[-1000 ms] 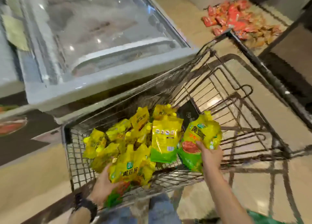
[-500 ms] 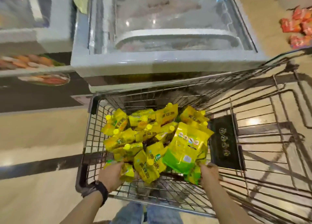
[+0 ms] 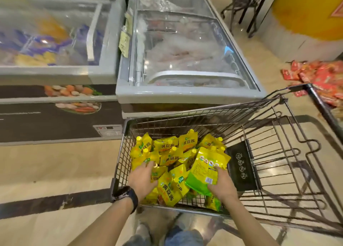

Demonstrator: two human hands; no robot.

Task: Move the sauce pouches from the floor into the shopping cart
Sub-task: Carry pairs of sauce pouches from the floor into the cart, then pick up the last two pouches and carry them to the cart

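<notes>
As both hands work inside the shopping cart (image 3: 122, 153), the left hand (image 3: 143, 177) lies flat, fingers spread, on the yellow sauce pouches (image 3: 167, 160) heaped at the basket's left end. The right hand (image 3: 220, 182) meets an upturned pouch (image 3: 206, 167) that hides its fingers, so its grip cannot be told. Best released low onto the heap. Red packets (image 3: 324, 76) on the floor (image 3: 55, 162) beyond the cart are cut off, labels unreadable.

I'm looking into a grocery shop. Two glass-topped chest freezers (image 3: 185, 60) fill the upper left and centre of the frame. A wire cart (image 3: 204, 123) at lower right holds yellow pouches (image 3: 172, 153), and red packets (image 3: 323, 75) lie piled on the tiled floor (image 3: 55, 167) at the right edge.
</notes>
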